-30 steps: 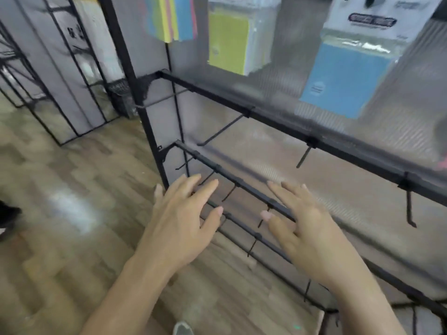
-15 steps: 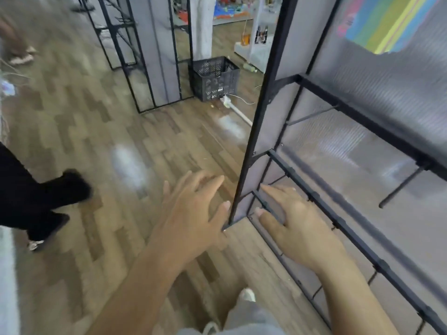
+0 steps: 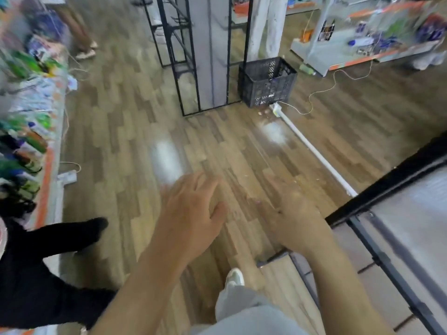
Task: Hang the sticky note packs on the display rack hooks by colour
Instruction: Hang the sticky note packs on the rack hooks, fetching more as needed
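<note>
A brown wood-plank floor [image 3: 135, 131] fills most of the view, and the black metal-framed display rack with frosted panels [image 3: 387, 184] cuts across the lower right. Where the sticky note packs are cannot be told. Both hands hover palm-down over the floor and hold nothing: the left hand [image 3: 191, 221] has straight fingers slightly apart, while the blurred right hand [image 3: 292, 221], fingers stretched forward, is just beside the rack's frame. A black slatted plastic crate [image 3: 268, 83] stands well beyond.

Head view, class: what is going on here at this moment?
A person's left hand and right hand are both open and empty, fingers spread above the wooden floor. The display rack stands at the right edge; neither hand grips it. No sticky note packs are in view. A black crate stands farther off.
</note>
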Demonstrator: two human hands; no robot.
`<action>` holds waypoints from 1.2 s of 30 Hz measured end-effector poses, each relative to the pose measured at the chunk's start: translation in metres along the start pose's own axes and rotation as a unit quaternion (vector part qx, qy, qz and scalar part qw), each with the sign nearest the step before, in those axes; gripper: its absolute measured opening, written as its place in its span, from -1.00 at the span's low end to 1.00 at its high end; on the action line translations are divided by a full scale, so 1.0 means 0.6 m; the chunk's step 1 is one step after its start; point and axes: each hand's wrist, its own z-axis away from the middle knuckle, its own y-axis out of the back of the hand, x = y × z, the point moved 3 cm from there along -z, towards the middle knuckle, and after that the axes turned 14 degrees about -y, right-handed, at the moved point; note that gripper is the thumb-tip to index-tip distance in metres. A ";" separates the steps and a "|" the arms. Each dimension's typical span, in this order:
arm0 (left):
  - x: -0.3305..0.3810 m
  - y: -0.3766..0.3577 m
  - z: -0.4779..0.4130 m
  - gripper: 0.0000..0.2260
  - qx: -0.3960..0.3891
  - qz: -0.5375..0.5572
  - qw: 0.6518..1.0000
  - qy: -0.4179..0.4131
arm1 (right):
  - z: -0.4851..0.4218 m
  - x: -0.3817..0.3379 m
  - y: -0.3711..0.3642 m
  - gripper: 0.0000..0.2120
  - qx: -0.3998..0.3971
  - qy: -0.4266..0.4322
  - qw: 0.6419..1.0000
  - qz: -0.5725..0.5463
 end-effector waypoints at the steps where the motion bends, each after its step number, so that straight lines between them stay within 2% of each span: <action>1: -0.022 0.008 -0.025 -0.53 0.004 -0.002 1.000 0.012 | -0.035 -0.020 0.003 -0.56 0.005 0.004 1.000 -0.001; 7: -0.141 0.061 -0.158 -0.53 0.037 0.024 0.998 0.040 | -0.219 -0.148 0.022 -0.48 0.008 0.006 1.000 -0.007; 10: -0.206 0.078 -0.224 -0.48 0.067 0.052 0.996 0.026 | -0.302 -0.201 0.017 -0.46 -0.003 0.008 1.000 0.011; 15: -0.341 0.101 -0.352 -0.54 0.119 0.092 0.989 -0.010 | -0.448 -0.296 -0.005 -0.38 0.017 0.000 1.000 0.017; 19: -0.462 0.147 -0.461 -0.53 0.122 0.123 0.984 -0.030 | -0.561 -0.413 -0.016 -0.38 0.034 0.033 0.999 -0.003; 24: -0.603 0.216 -0.582 -0.48 0.115 0.121 0.986 0.007 | -0.687 -0.550 -0.028 -0.43 0.048 0.043 0.998 -0.006; 29: -0.720 0.252 -0.683 -0.46 0.108 0.126 0.985 0.037 | -0.819 -0.644 -0.071 -0.39 0.009 0.008 1.000 0.011; 36: -0.884 0.277 -0.885 -0.58 0.109 0.090 0.988 0.065 | -1.047 -0.767 -0.102 -0.38 0.005 0.002 1.000 0.011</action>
